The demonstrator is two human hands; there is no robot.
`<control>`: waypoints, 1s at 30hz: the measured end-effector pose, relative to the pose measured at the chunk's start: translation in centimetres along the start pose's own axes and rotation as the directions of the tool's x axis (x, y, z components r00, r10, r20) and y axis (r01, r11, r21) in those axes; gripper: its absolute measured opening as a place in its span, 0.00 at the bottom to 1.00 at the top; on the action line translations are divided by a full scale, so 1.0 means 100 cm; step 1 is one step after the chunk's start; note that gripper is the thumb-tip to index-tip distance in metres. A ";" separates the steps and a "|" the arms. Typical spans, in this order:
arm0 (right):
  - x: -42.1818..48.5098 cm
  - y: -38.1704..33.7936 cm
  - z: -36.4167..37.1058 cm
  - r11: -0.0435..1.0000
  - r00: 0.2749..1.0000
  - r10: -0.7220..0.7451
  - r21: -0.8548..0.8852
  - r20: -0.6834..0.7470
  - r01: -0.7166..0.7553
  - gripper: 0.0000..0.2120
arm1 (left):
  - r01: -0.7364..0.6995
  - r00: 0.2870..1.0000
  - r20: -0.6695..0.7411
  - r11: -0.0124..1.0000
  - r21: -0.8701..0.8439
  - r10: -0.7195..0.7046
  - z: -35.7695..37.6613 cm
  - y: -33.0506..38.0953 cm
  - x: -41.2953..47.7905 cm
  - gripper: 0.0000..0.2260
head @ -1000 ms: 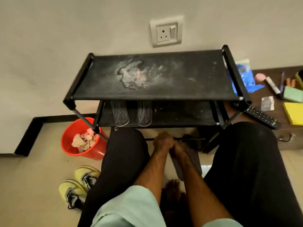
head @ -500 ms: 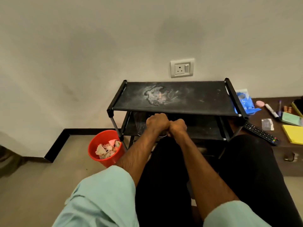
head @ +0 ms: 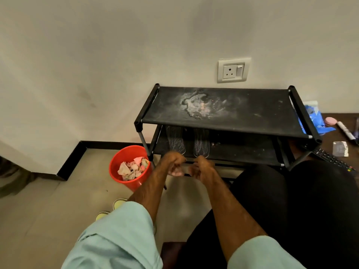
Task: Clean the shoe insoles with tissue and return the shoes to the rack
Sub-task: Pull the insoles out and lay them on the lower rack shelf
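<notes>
Nearest, on the floor at left, yellow shoes [head: 118, 203] half hidden by a sleeve, probably waiting for a wipe. Further on, left hand [head: 173, 163] and right hand [head: 203, 168] side by side, arms stretched forward, loosely curled round nothing visible. Left of these, red bucket [head: 134, 183] catching used tissue [head: 128, 169]. Beyond, on the rack's [head: 252, 110] lower shelf, two flat soles [head: 175, 141] parked side by side, seemingly done.

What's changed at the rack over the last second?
The left hand and right hand rose from near the floor to the middle shelf, then drew back from its front edge, fingers now loosely curled, holding nothing. The clear pair on that shelf, the rack and the red bin stayed put.
</notes>
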State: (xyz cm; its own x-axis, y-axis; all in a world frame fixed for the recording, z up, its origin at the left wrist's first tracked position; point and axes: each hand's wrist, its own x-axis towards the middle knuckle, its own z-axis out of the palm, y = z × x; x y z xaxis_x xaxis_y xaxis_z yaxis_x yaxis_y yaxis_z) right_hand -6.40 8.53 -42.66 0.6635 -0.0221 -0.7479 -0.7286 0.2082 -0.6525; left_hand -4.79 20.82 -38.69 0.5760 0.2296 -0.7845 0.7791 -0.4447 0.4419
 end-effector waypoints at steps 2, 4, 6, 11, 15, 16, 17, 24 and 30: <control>0.003 -0.002 -0.005 0.997 1.000 0.010 0.072 -0.027 -0.008 0.12 | 0.062 0.997 0.050 0.979 -0.194 -0.053 0.007 -0.009 0.011 0.22; 0.008 0.001 -0.005 0.992 0.999 0.030 0.127 -0.020 -0.027 0.11 | 0.062 0.997 0.070 0.929 -0.364 -0.039 0.012 -0.017 0.015 0.25; 0.020 0.005 -0.004 0.986 0.999 0.026 0.166 -0.035 -0.020 0.12 | 0.050 0.997 0.077 0.859 -0.510 -0.012 0.015 -0.022 0.015 0.27; 0.034 0.000 -0.003 0.966 0.994 0.013 0.257 -0.109 0.015 0.14 | -0.029 1.000 -0.014 0.674 -0.738 0.028 0.006 -0.028 0.035 0.28; 0.037 -0.002 0.007 0.960 0.971 0.040 0.279 -0.236 0.028 0.13 | -0.063 0.998 -0.060 0.549 -0.833 0.022 0.002 -0.031 0.046 0.19; 0.038 -0.002 0.009 0.959 0.971 0.044 0.281 -0.235 0.025 0.13 | -0.064 0.998 -0.064 0.526 -0.848 0.017 0.003 -0.032 0.046 0.15; 0.039 -0.002 0.010 0.959 0.971 0.047 0.282 -0.236 0.022 0.13 | -0.065 0.998 -0.064 0.507 -0.859 0.019 0.004 -0.033 0.048 0.11; 0.042 0.000 0.009 0.949 0.970 0.070 0.314 -0.231 0.006 0.13 | -0.097 0.995 -0.100 0.448 -0.889 0.017 0.006 -0.030 0.055 0.08; 0.038 -0.003 0.006 0.938 0.970 0.040 0.343 -0.240 0.047 0.15 | -0.153 0.979 -0.200 0.508 -0.848 -0.038 0.008 -0.026 0.059 0.07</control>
State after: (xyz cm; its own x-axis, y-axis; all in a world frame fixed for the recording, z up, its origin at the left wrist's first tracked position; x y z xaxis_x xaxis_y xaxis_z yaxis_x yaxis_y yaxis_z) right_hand -3.61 8.98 -45.21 0.5738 -0.2480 -0.7806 -0.5943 0.5297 -0.6051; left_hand -3.60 22.60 -44.77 0.5839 0.4146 -0.6980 0.5170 0.4730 0.7135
